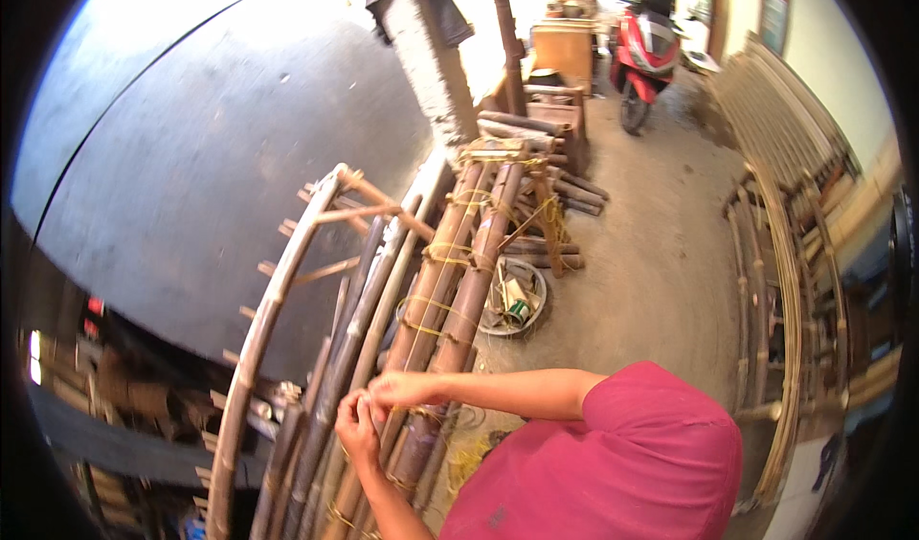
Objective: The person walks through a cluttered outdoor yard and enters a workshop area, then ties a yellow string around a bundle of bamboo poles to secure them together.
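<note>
Your left hand [356,432] and right hand [402,388] pinch yellow cord [421,413] on bamboo poles [450,281]. Upper lashings tied; lower binding unfinished.

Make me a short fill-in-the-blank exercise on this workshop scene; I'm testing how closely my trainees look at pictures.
1. Both hands, the left hand and the right hand, work at a bundle of ____ poles.
2. The poles are bound together with loops of ____ string.
3. The person wears a ____ shirt.
4. Far back on the floor stands a red ____.

Missing words: bamboo; yellow; red; scooter
</note>
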Tool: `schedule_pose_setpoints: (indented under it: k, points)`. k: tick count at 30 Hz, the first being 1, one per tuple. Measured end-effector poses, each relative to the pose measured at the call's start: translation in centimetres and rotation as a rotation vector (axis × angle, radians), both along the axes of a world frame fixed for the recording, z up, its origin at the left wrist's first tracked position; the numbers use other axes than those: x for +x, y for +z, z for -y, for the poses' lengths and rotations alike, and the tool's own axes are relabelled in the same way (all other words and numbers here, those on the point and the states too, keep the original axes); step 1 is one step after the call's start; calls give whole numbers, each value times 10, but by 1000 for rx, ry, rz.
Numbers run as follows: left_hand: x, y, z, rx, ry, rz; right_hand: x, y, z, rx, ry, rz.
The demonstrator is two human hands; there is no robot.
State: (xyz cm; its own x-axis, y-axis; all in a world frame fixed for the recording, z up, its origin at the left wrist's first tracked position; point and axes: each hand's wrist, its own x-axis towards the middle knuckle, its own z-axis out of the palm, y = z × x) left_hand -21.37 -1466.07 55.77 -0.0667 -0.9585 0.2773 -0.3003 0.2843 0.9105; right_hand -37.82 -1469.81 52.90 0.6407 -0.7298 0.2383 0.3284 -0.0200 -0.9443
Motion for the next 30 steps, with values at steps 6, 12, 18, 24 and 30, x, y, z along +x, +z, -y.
schedule_pose_setpoints:
  k: [6, 12, 18, 24, 30]
  points:
    - [-81, 91, -104, 334, -874, -525, -71, 106, -39, 476, 217, 168]
    - [-103, 155, -119, -25, -665, -323, -167, 202, -118, 25, 700, 571]
    - [63, 157, -151, 78, 476, 783, -301, 175, -43, 506, -29, 1139]
    - [418, 247, -544, -505, 1437, -40, -415, 54, -39, 619, -319, 992]
    - [463, 167, -913, 157, 2090, 1268, -416, -75, -94, 813, -1031, 537]
